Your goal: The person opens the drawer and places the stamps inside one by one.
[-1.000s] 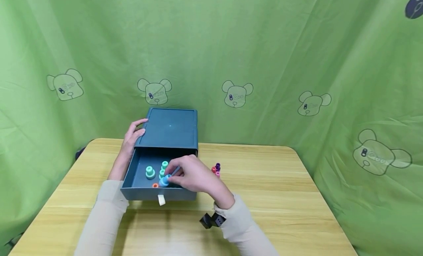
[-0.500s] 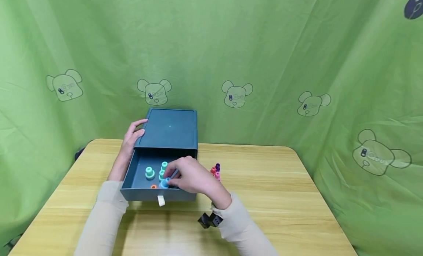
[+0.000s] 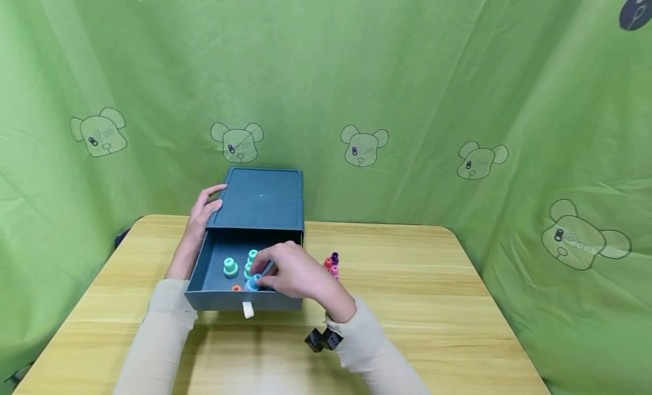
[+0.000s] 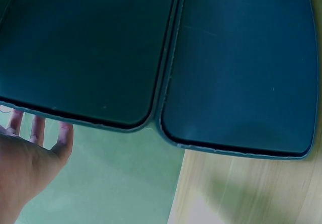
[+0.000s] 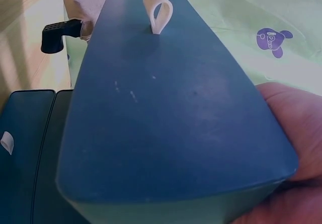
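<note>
A dark blue drawer cabinet (image 3: 262, 200) stands on the table with its top drawer (image 3: 214, 256) pulled out. My left hand (image 3: 198, 217) rests its fingers against the cabinet's left side. In the open drawer, my right hand (image 3: 292, 270) pinches a light blue stepped peg (image 3: 252, 283) with thumb and fingers, close to the drawer front. Mint green pegs (image 3: 230, 267) stand farther back, and an orange piece (image 3: 236, 288) shows just left of the light blue one. The right hand hides the drawer's right part. In the right wrist view, the drawer front (image 5: 171, 108) covers the fingertips.
Right of the cabinet, a small group of purple, red and pink pegs (image 3: 334, 269) stands on the wooden table (image 3: 407, 304). A white pull loop (image 3: 248, 309) sticks out from the drawer front. A green printed curtain (image 3: 305, 72) hangs behind the table.
My right hand has lowered slightly with the light blue peg, which sits a little lower by the drawer front. The orange piece has shifted slightly left. My left hand stays at the cabinet's side.
</note>
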Demonstrator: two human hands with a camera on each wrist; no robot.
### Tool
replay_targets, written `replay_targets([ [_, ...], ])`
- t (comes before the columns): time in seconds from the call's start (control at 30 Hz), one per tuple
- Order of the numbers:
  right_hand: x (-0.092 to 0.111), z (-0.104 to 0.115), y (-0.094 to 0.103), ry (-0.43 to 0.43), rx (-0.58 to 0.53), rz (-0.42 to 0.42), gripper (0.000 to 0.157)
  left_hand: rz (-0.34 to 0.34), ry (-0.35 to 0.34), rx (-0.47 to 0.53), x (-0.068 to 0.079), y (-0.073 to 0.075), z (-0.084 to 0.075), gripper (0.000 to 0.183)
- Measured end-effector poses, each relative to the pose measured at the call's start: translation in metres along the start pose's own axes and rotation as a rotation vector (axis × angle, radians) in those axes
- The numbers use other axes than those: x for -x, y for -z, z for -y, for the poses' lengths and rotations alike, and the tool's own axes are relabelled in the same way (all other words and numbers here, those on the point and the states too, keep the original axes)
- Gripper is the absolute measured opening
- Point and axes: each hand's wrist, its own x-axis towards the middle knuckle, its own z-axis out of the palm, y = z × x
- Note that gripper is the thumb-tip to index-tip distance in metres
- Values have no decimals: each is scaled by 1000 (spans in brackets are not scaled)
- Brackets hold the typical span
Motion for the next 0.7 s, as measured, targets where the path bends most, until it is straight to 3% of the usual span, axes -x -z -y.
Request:
replay_targets([
  [0.4, 1, -2, 0, 16, -10, -18, 10, 9, -4, 4, -1, 1, 0, 48],
  [0.7, 16, -6, 15, 62, -113, -116, 19, 16, -3, 9, 0, 1, 1, 49],
])
